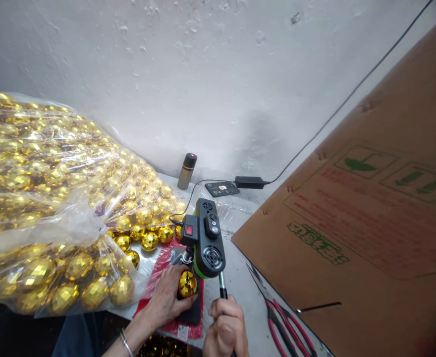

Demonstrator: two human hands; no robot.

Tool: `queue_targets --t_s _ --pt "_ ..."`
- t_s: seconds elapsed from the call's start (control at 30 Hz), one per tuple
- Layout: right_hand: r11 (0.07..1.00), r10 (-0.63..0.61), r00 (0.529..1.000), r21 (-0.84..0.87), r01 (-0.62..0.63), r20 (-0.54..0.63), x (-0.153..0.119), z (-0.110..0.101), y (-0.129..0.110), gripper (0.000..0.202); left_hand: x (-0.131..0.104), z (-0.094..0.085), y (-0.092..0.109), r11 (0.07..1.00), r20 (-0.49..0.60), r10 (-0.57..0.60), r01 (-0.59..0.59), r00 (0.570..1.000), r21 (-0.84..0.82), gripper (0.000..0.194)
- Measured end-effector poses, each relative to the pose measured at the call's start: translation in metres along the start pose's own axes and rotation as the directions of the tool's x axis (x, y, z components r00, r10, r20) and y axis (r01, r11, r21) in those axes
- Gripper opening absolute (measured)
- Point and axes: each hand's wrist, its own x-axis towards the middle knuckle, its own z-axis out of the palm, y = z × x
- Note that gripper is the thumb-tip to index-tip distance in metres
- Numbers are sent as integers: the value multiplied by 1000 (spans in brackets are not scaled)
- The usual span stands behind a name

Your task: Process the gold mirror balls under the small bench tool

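Observation:
My left hand (pixel 168 292), with a bracelet at the wrist, holds a gold faceted ball (pixel 187 284) between thumb and fingers. The ball rests over a black base plate (pixel 192 316), just beside and below the head of a black-and-green bench machine (pixel 209 238) with a red switch. My right hand (pixel 226 326) is closed around the black grip of a lever handle (pixel 223 287) that comes out from the machine's near end. Under the base lies a red plastic sheet (pixel 166 325). The ball's underside is hidden.
Large clear bags (pixel 99 218) of gold balls fill the left, with loose gold balls (pixel 149 241) nearby. Red-handled scissors (pixel 283 317) lie at right against a big cardboard box (pixel 352 223). Near the wall are a spray can (pixel 187 171), a phone (pixel 222 189) and a power adapter (pixel 249 182).

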Motion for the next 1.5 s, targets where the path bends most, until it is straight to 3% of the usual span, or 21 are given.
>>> queue_targets --t_s 0.13,0.5,0.8,1.03,1.13,1.2,1.3,1.4,1.5 --pt "999 27 999 15 -28 35 -2 -1 2 39 0 1 -2 1000 2 -2 2 1000 -7 49" --pt "995 -95 995 30 95 -25 -8 2 22 41 1 0 -4 1000 0 11 -11 1000 -19 50" --pt "997 -69 995 14 70 -67 -8 5 16 41 1 -1 -4 1000 -10 22 -22 1000 5 48" --pt "996 -84 994 -34 87 76 -24 -4 22 35 2 -1 -3 999 -40 31 -30 999 16 48" --pt "998 -68 996 -8 68 61 -32 -5 28 35 1 -1 -2 999 -33 31 -30 999 14 47" --pt "992 -129 987 5 129 92 -32 -5 32 34 1 -1 -2 999 -41 32 -32 999 15 44" --pt "978 -206 964 6 208 169 -20 -7 28 34 3 -2 -1 999 -52 35 -34 998 17 42" --pt "998 -63 993 30 60 101 8 -7 9 36 5 -3 0 999 -41 32 -31 999 12 48" --pt "990 48 991 125 -63 126 42 -5 -16 34 -5 -4 -6 999 -46 45 -45 998 0 54"
